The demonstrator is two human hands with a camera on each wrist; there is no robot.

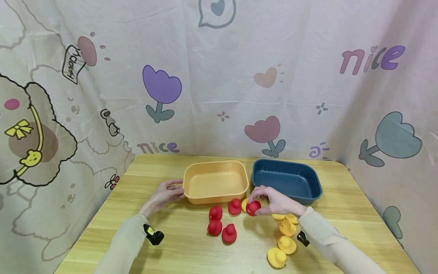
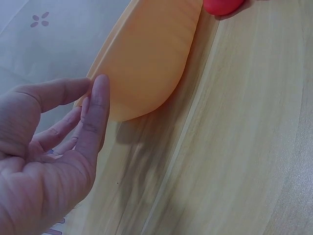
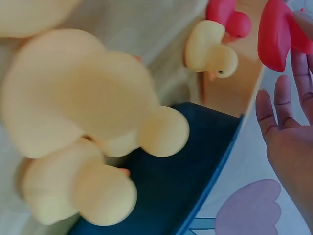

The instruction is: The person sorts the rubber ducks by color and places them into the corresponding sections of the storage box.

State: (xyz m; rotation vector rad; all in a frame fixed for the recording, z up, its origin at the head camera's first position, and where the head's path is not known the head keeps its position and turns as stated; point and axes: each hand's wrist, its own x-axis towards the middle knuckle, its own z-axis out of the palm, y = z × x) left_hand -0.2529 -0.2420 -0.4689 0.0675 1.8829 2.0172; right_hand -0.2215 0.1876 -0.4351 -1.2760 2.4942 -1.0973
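Note:
My right hand point(image 1: 273, 201) pinches a red rubber duck point(image 1: 253, 208) between thumb and fingers, in front of the gap between two trays. In the right wrist view this duck point(image 3: 276, 36) shows at the top right, partly behind the fingers. At the left end of the light orange tray point(image 1: 213, 198), my left hand point(image 1: 167, 195) touches the rim with extended fingers. The left wrist view has these fingertips point(image 2: 100, 85) against the tray's outer corner. A yellow duck point(image 1: 244, 204) sits by that tray, half hidden behind the held duck.
Several red ducks point(image 1: 229, 233) lie before the orange tray. Yellow ducks point(image 1: 286, 244) form a loose line under and beside the right forearm, some partly covered by it. A dark blue tray point(image 1: 287, 161) stands at the back right, near a patterned cloth wall point(image 1: 212, 125).

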